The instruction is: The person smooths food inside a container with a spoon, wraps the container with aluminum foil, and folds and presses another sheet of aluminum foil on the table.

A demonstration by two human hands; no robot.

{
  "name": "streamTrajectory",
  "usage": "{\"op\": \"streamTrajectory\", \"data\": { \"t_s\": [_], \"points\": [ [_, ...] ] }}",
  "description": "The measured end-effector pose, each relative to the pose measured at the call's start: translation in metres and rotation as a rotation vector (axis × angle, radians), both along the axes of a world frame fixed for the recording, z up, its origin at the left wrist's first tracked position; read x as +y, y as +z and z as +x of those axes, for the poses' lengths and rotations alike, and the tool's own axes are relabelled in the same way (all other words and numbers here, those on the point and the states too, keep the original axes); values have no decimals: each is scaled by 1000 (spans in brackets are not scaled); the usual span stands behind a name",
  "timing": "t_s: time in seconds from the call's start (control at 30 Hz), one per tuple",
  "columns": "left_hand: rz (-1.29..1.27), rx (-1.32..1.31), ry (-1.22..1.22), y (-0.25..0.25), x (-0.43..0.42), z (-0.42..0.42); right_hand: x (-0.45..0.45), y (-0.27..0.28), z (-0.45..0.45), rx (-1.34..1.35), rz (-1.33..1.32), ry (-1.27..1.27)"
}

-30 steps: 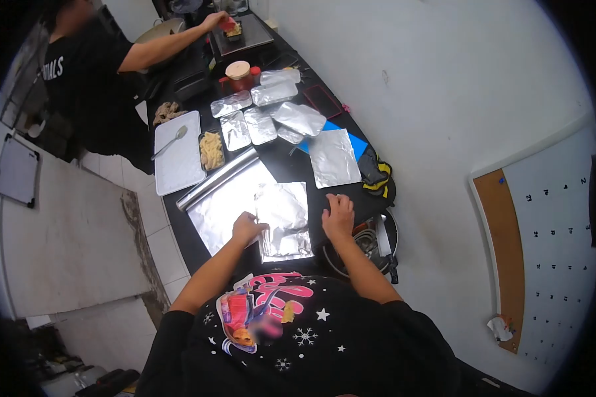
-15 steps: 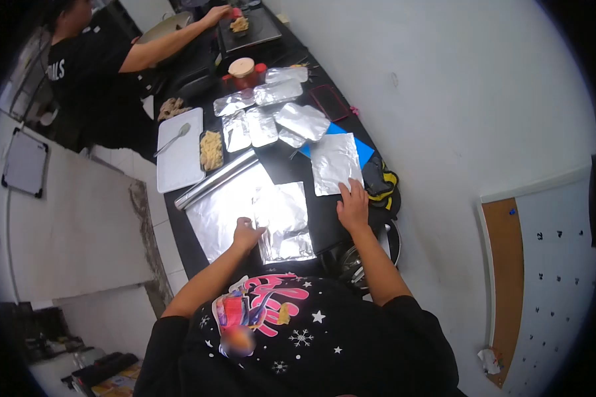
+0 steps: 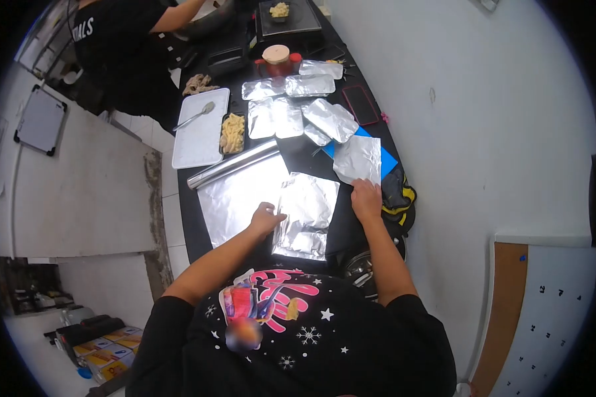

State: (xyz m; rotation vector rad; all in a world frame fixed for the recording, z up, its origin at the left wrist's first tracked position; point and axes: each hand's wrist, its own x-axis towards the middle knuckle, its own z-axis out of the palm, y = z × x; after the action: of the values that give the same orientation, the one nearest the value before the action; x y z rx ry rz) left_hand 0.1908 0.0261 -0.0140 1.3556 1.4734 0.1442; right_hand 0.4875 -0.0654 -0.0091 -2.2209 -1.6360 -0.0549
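My left hand (image 3: pixel 266 219) rests where the foil drawn from the roll meets a cut stack of aluminium foil sheets (image 3: pixel 306 215). Its thumb stretches onto the stack, apart from the fingers. My right hand (image 3: pixel 366 200) has its fingers closed on the near edge of a single aluminium foil sheet (image 3: pixel 357 159), which lies partly over a blue folder (image 3: pixel 385 156). To the left, a foil roll (image 3: pixel 234 165) lies slantwise with a length of foil (image 3: pixel 228 208) pulled out toward me.
Several foil-covered trays (image 3: pixel 261 118) sit beyond. A black tray of food (image 3: pixel 232 134) stands beside a white tray (image 3: pixel 200 142) with a spoon (image 3: pixel 195 116). A phone (image 3: pixel 361 105) lies near the wall. Another person (image 3: pixel 122 59) works at the far left.
The view has shifted, moving the table rightward in frame. My right fingers have gone from lying on the sheet to its near edge. The other person's hand has left the far food container.
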Motion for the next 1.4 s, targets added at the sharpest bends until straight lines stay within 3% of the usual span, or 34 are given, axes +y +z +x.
{"op": "streamTrajectory", "data": {
  "t_s": [0.1,0.2,0.3,0.4,0.5,0.6,0.7,0.8,0.9,1.07,1.27,1.3,1.4],
  "points": [
    [-97,-8,81,-11,0,0,-9,23,11,117,189,-59],
    [-265,-42,174,30,-3,13,-24,48,4,170,315,-4],
    [-437,-125,6,37,2,19,-37,54,-27,248,213,143],
    [-420,-96,-17,28,6,29,-43,24,-54,243,278,215],
    [-324,-206,94,14,2,38,-45,8,-69,268,264,140],
    [-232,-156,253,18,-5,51,-46,7,-74,409,256,7],
    [-358,-163,218,31,-1,59,-49,1,-66,613,181,-123],
    [-481,-203,-41,27,9,59,-50,-1,-62,668,308,-144],
    [-162,-227,-73,20,0,66,-58,10,-57,744,328,-136],
    [-221,-579,-247,72,17,73,-84,54,-4,706,793,-317],
    [-355,-742,-340,87,35,119,-109,122,29,463,896,-429],
    [-337,-745,-294,70,37,132,-110,124,30,459,928,-452],
    [-273,-428,-283,70,42,160,-119,132,30,418,913,-483]
  ]
}}
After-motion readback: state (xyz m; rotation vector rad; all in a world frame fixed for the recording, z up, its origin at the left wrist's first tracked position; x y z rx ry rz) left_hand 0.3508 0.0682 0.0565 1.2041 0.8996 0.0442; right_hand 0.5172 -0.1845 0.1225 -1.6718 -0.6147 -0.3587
